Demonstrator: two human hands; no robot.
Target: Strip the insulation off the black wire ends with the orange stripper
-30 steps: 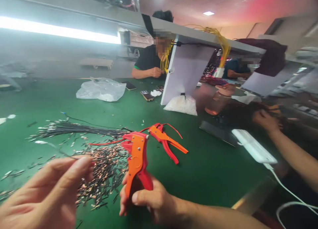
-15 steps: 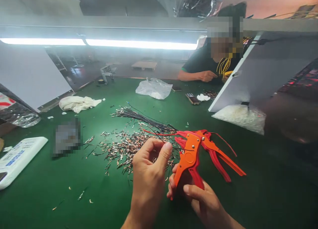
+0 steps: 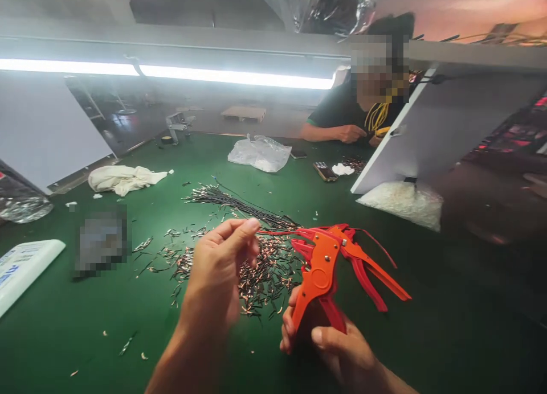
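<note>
My right hand point(image 3: 333, 343) is wrapped around the handles of an orange and red wire stripper point(image 3: 320, 274), its jaws pointing left. Thumb and fingers pinched together, my left hand point(image 3: 220, 257) is left of the jaws, over a heap of short wire scraps point(image 3: 267, 263). Whatever is in that pinch is too small or hidden to tell. A second wire stripper point(image 3: 371, 269) lies behind the held one, handles to the right. Just beyond my left fingertips is a thin red strip point(image 3: 277, 232). A bundle of black wires point(image 3: 239, 203) with bright ends lies behind the heap.
A white cloth point(image 3: 123, 179), a clear plastic bag point(image 3: 260, 153) and a phone point(image 3: 325, 172) lie on the green table. White panels stand left and right, the right one by a filled bag point(image 3: 401, 203). Across the table, a person point(image 3: 333, 112) handles yellow wires.
My left hand has moved left, away from the stripper's jaws; the black wire that ran from its fingers to the jaws no longer shows there. My right hand keeps its grip. The view has shifted slightly.
</note>
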